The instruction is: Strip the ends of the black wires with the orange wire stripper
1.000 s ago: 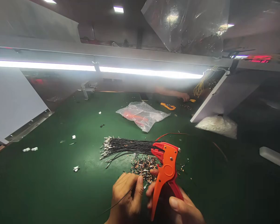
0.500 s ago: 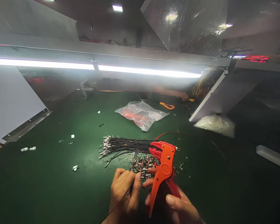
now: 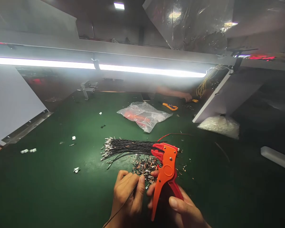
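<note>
Pinching a thin dark wire [image 3: 120, 209] between thumb and bent fingers, the person's left hand [image 3: 127, 191] is closed just above the green tabletop [image 3: 49, 193]. The right hand [image 3: 187, 207] grips an orange-and-red plastic-bodied wire stripper [image 3: 167, 171] upright by its handles, which stand apart, with the thumb against the darker red one. Its red jaws point left and overlap the right part of a long bundle of black wires with silvery metal ends [image 3: 130, 147]; whether they touch cannot be told. Nearer, between the hands and the bundle, lies a loose heap of black and copper-coloured wire scraps [image 3: 144, 165]. Beyond the bundle, a crumpled clear plastic bag [image 3: 155, 110] lies flat with something orange-red inside, its shape blurred by the film. To the right, beside a slanted pale panel [image 3: 212, 98], a plump clear plastic bag [image 3: 219, 127] is filled with small whitish pieces too fine to identify. A yellow-and-dark hand tool [image 3: 170, 106] rests behind the crumpled bag, near another person's hand [image 3: 187, 97]. At upper right, red lit marks [image 3: 261, 57] are too smeared to read.
</note>
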{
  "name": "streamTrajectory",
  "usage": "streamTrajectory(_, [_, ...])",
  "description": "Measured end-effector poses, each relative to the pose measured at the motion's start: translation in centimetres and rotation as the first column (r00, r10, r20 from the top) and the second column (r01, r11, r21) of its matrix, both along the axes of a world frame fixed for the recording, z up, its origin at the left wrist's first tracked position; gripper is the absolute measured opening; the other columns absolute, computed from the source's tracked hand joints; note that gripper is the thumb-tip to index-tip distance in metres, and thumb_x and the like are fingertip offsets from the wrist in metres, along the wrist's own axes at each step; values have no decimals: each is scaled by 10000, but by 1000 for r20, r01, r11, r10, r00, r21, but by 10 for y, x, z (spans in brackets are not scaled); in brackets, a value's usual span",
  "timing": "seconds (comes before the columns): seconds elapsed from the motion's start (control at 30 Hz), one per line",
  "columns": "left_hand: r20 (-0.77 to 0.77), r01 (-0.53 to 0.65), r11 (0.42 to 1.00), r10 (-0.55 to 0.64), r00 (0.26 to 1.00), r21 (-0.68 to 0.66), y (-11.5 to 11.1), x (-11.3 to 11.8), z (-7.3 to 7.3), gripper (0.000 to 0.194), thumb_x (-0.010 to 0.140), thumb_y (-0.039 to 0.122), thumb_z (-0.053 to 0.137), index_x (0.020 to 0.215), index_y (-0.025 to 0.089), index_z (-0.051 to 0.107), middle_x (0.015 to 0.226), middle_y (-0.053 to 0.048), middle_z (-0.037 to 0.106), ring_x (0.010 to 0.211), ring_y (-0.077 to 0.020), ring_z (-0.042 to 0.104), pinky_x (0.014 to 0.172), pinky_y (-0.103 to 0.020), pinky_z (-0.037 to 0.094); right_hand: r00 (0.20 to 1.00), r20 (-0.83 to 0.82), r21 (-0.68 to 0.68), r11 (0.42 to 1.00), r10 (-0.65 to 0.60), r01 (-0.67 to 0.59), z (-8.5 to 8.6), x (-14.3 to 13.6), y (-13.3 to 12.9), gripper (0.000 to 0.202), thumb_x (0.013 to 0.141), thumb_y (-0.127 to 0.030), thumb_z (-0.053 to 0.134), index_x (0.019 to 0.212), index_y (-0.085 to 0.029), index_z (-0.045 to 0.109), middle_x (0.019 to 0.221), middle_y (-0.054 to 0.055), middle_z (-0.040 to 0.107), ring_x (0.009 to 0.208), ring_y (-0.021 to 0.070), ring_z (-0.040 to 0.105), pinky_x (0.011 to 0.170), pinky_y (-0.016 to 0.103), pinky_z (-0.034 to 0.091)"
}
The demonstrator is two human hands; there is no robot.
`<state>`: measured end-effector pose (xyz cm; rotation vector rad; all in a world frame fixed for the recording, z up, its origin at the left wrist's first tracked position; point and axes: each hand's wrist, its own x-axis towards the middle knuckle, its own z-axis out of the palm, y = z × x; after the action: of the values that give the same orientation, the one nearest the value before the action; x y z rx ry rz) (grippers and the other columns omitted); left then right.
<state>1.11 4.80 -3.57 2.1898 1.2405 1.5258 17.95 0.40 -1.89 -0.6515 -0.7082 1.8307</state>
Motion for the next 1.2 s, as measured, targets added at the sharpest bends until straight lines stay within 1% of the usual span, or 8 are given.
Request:
streamTrajectory(0.27, [-12,-6,1000,6,1000,0,1,-1,-3,329,940,60,467,652,210,419,550,66,407,526,-107,369,635,-284,359,998,45,25,999,42,-44,-5,0,0,805,770,-458,765,1449,-249,388,1057,106,719,870,312,717,721,420,539])
streamTrajectory(0.4, [-15,2,1000,-3,1000,-8,0,0,-1,320,941,54,465,664,212,432,553,65,413,529,-109,386,634,-281,354,996,88,113,993,3,-13,-9,1,2,692,788,-442,745,1394,-248,473,1159,115,694,863,280,713,732,396,537])
streamTrajectory(0.5, [-13,13,1000,-13,1000,-14,-1,0,2,318,934,41,470,670,215,433,550,67,418,532,-113,390,635,-281,350,992,127,167,985,13,-34,-13,2,4,652,804,-453,726,1373,-217,512,1041,108,745,880,286,708,773,404,525])
streamTrajectory(0.6, [-12,29,999,-29,999,-20,-1,0,4,311,940,37,457,688,219,437,554,69,410,542,-118,383,638,-282,347,989,137,168,982,60,-83,-15,3,4,665,824,-465,703,1391,-181,505,930,109,774,886,299,708,817,429,502])
streamTrajectory(0.7, [-10,35,999,-35,999,-27,-1,1,4,330,944,40,458,674,221,398,555,69,397,542,-118,375,639,-284,349,989,111,126,986,98,-112,-16,3,4,689,830,-462,695,1415,-168,481,903,112,777,864,304,717,814,435,491])
streamTrajectory(0.8, [-4,34,999,-35,999,-39,-2,2,4,342,943,47,462,662,222,377,550,66,399,542,-121,372,644,-290,351,990,106,103,990,89,-100,-15,2,3,708,828,-459,694,1437,-179,467,897,108,775,849,311,724,807,444,497])
streamTrajectory(1.03, [48,51,996,-48,998,-72,-5,2,5,306,989,98,393,725,222,486,605,40,512,587,-133,456,663,-302,376,990,124,97,992,70,-82,-16,3,1,699,834,-451,690,1446,-196,467,936,105,773,872,304,711,819,444,488])
streamTrajectory(1.2, [66,32,991,-24,998,-126,-2,-4,5,291,988,136,441,744,218,576,641,24,605,618,-137,542,645,-284,428,989,135,141,987,56,-76,-18,3,3,705,832,-457,695,1441,-177,474,918,107,778,852,291,704,783,414,496])
